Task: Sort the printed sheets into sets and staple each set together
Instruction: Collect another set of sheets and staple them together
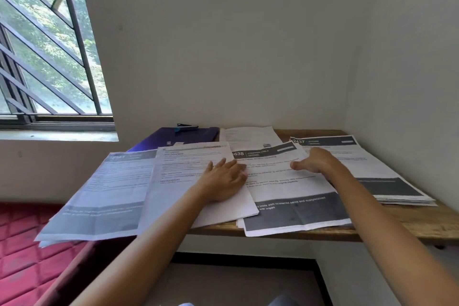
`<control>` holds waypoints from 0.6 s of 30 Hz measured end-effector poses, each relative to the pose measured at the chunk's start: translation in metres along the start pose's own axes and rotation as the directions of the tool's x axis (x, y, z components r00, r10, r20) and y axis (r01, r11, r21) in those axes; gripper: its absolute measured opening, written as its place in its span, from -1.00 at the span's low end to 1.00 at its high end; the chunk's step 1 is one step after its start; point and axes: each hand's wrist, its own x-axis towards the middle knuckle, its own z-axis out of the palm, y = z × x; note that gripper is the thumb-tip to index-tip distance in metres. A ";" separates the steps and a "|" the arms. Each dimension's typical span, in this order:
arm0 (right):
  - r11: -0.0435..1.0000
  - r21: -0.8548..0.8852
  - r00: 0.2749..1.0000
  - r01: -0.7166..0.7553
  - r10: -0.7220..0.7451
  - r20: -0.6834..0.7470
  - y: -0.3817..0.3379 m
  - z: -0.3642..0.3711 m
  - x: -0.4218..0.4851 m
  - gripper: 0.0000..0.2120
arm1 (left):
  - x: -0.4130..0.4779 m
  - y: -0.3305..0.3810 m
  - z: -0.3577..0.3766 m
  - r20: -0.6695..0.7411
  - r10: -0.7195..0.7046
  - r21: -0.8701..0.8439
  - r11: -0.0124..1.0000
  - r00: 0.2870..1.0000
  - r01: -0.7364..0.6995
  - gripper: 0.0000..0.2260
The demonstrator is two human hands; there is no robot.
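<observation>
Printed sheets [285, 181]: spread in overlapping piles across a wooden table [409, 221] set into a room corner, none visibly stapled.

- Left pile [99, 196]: dark header and footer bands. It overhangs the table's left edge above a red quilted surface [24, 256] and probably risks sliding off.
- Second pile [183, 169]: mostly plain text, overlapping the left pile and the middle pile.
- Middle pile [273, 213]: header ending "638"; its near edge juts past the table's near edge.
- Right pile [372, 164]: header "2437", several sheets thick, lying toward the right wall.
- Far sheet [248, 135]: a lone pale page behind the others.
- Left hand [221, 179]: palm down on the second pile's right part, fingers straight and spread, gripping nothing. It likely pins that pile so it stays put.
- Right hand [314, 160]: lies where the middle pile meets the right pile, thumb pointing left. Its fingers are hidden behind the knuckles, so flat or pinching cannot be told.
- Stapler [186, 127]: dark with a teal end, on a purple folder [193, 135] at the far left, well apart from both hands. Its place suggests sorting comes first and stapling is not yet begun.
- Window [37, 45]: barred, far left.
</observation>
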 end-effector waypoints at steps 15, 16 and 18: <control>0.964 0.261 0.998 -0.055 0.047 0.038 -0.008 -0.023 0.017 -0.63 | 0.002 -0.004 0.010 -0.036 -0.018 -0.067 0.998 0.999 0.016 -0.53; 0.962 0.271 0.999 -0.038 0.037 0.012 -0.009 -0.028 0.014 -0.64 | 0.002 -0.004 0.010 -0.041 -0.011 -0.069 0.998 0.999 0.008 -0.53; 0.960 0.281 0.997 0.009 0.014 -0.080 -0.010 -0.038 0.012 -0.64 | 0.001 -0.003 0.010 -0.048 -0.003 -0.072 0.997 0.999 0.000 -0.53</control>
